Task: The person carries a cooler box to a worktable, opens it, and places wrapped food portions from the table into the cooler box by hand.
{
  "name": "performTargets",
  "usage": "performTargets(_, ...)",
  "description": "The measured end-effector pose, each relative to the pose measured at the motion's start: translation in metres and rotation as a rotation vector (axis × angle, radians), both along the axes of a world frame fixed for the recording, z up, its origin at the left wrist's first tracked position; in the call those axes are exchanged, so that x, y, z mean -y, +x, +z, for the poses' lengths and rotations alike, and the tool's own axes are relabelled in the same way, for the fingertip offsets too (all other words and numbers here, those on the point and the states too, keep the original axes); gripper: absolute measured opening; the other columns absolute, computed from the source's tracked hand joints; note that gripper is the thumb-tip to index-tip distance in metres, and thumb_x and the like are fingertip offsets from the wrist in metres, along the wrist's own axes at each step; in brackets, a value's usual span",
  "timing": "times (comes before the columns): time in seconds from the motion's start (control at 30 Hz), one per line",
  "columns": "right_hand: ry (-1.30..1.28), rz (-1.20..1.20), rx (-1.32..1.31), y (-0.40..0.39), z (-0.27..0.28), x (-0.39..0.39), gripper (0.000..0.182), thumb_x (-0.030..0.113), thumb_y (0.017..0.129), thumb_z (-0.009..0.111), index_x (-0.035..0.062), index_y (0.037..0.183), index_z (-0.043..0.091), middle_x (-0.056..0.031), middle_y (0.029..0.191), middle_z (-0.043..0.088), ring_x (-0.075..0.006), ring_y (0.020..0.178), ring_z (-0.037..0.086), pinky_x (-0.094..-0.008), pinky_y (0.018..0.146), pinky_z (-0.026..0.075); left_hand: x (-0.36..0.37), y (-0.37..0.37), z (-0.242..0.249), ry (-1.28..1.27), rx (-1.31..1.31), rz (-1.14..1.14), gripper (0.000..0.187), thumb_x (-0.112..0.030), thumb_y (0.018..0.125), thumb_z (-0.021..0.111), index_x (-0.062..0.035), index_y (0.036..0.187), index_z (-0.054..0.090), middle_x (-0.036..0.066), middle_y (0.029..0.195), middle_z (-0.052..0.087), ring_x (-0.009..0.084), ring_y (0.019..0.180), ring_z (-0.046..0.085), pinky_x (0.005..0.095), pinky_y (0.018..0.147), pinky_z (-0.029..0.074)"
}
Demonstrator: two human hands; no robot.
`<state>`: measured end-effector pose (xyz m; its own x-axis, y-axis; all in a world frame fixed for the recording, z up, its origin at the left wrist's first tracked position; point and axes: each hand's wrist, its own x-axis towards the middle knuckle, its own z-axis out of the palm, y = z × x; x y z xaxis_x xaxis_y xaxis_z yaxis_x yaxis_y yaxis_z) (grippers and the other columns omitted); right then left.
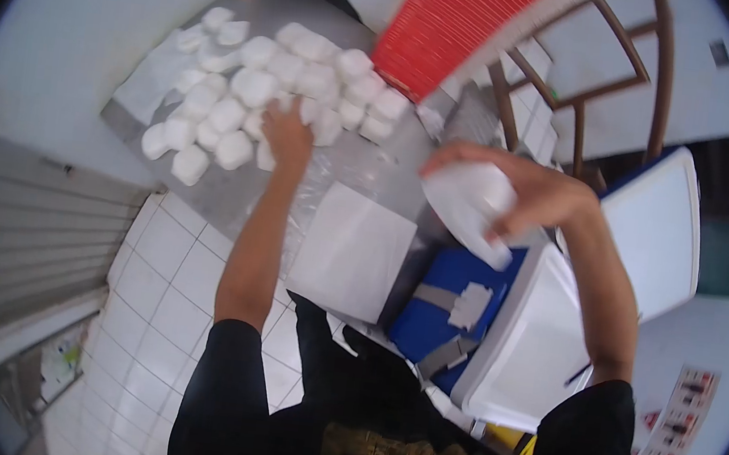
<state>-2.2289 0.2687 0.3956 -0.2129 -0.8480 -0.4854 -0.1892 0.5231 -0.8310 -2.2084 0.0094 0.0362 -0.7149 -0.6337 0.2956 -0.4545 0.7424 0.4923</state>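
Note:
Many rounded white packets [254, 87] are heaped on a grey metal tabletop [254, 13]; what they contain cannot be made out. My left hand [287, 136] reaches into the near side of the heap, its fingers stretched out and touching the packets, fingertips partly hidden among them. My right hand [539, 193], closed around a larger, blurred white packet [473, 202], is raised to the right of the table. Below that hand stands an open cooler box [508, 347], white inside. A flat white sheet [353, 249] lies at the table's near edge, between both arms.
A blue case with grey straps [447, 295] sits beside the cooler. The cooler's white lid [656, 229] stands raised at the right. Behind are a red ribbed panel [450, 26] and a brown chair frame [581, 99]. White floor tiles [155, 293] show at lower left.

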Motion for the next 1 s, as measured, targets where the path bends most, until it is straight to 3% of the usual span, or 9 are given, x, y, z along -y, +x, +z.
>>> performTargets(0.1, -0.134, 0.249, 0.143, 0.035, 0.041, -0.093, 0.087, 0.012, 0.053, 0.085, 0.0018, 0.136, 0.058, -0.0157, 0.130, 0.061, -0.0296, 0.123, 0.058, -0.0412, 0.105, 0.047, 0.004, 0.002, 0.001, -0.012, 0.029, -0.047, 0.063, -0.020, 0.080, 0.079, -0.0209, 0.139, 0.057, 0.020, 0.142, 0.046, 0.0411, 0.129, 0.045, 0.0549, 0.106, 0.037)
performTargets(0.2, 0.039, -0.038, 0.294, 0.073, 0.053, -0.198, 0.083, 0.014, 0.053, 0.086, 0.0012, 0.131, 0.061, -0.0143, 0.127, 0.062, -0.0285, 0.122, 0.058, -0.0417, 0.105, 0.047, 0.010, 0.009, -0.015, -0.170, 0.087, 0.010, 0.061, -0.024, 0.081, 0.080, -0.0186, 0.138, 0.058, 0.019, 0.137, 0.054, 0.0384, 0.130, 0.048, 0.0553, 0.106, 0.038)
performTargets(0.27, 0.155, -0.058, -0.014, 0.093, 0.044, -0.265, 0.082, 0.014, 0.053, 0.085, 0.0028, 0.130, 0.061, -0.0122, 0.126, 0.062, -0.0259, 0.119, 0.058, -0.0389, 0.102, 0.049, 0.024, 0.015, -0.044, -0.180, -0.204, -0.113, 0.061, -0.021, 0.080, 0.078, -0.0099, 0.136, 0.058, 0.019, 0.129, 0.059, 0.0396, 0.125, 0.051, 0.0547, 0.104, 0.039)
performTargets(0.33, 0.351, -0.393, 0.087, 0.122, 0.014, -0.330, 0.072, 0.019, 0.062, 0.078, 0.0085, 0.131, 0.060, -0.0101, 0.122, 0.063, -0.0239, 0.109, 0.061, -0.0374, 0.094, 0.050, -0.001, 0.035, -0.025, -0.199, -0.323, -0.073, 0.052, -0.022, 0.088, 0.078, -0.0014, 0.131, 0.059, 0.022, 0.124, 0.062, 0.0398, 0.116, 0.056, 0.0489, 0.100, 0.045)
performTargets(0.37, 0.477, -0.541, 0.160, 0.134, -0.003, -0.356, 0.070, 0.018, 0.064, 0.076, 0.0085, 0.130, 0.059, -0.0103, 0.119, 0.063, -0.0234, 0.104, 0.062, -0.0349, 0.090, 0.052, -0.001, 0.042, -0.012, 0.148, -0.451, -0.236, 0.049, -0.021, 0.089, 0.079, 0.0011, 0.128, 0.059, 0.021, 0.126, 0.061, 0.0370, 0.113, 0.060, 0.0469, 0.093, 0.051)
performTargets(0.5, 0.829, -0.677, 0.263, 0.186, -0.101, -0.439, 0.072, 0.021, 0.065, 0.077, 0.0088, 0.133, 0.054, -0.0160, 0.109, 0.063, -0.0260, 0.097, 0.064, -0.0343, 0.084, 0.055, -0.089, 0.116, 0.070, 1.077, -0.675, -0.033, 0.062, -0.022, 0.096, 0.072, 0.0031, 0.143, 0.040, 0.021, 0.141, 0.051, 0.0347, 0.120, 0.059, 0.0403, 0.101, 0.055)
performTargets(0.73, 1.071, -0.351, -0.222, 0.265, -0.259, -0.502, 0.103, 0.031, 0.064, 0.088, 0.0118, 0.147, 0.030, -0.0303, 0.139, 0.041, -0.0475, 0.121, 0.054, -0.0558, 0.098, 0.050, -0.174, 0.243, 0.159, 1.738, -0.688, -0.314, 0.075, -0.017, 0.099, 0.066, 0.0027, 0.154, 0.018, 0.026, 0.157, 0.026, 0.0450, 0.141, 0.037, 0.0519, 0.113, 0.047)
performTargets(0.93, 0.831, -0.427, 0.108, 0.248, -0.289, -0.527, 0.102, 0.031, 0.069, 0.089, 0.0096, 0.150, 0.030, -0.0330, 0.143, 0.036, -0.0464, 0.119, 0.055, -0.0502, 0.100, 0.049, -0.241, 0.294, 0.240, 2.110, -0.908, -0.454, 0.071, -0.016, 0.102, 0.057, 0.0010, 0.157, 0.015, 0.027, 0.163, 0.009, 0.0537, 0.146, 0.023, 0.0604, 0.119, 0.034)
performTargets(1.0, 0.968, 0.002, -0.030, 0.235, -0.281, -0.505, 0.093, 0.033, 0.072, 0.087, 0.0075, 0.146, 0.038, -0.0320, 0.146, 0.036, -0.0440, 0.120, 0.056, -0.0481, 0.099, 0.051, -0.247, 0.304, 0.256, 2.010, -0.814, -0.486, 0.067, -0.015, 0.104, 0.051, -0.0016, 0.158, 0.014, 0.028, 0.162, 0.013, 0.0535, 0.145, 0.024, 0.0581, 0.122, 0.030)
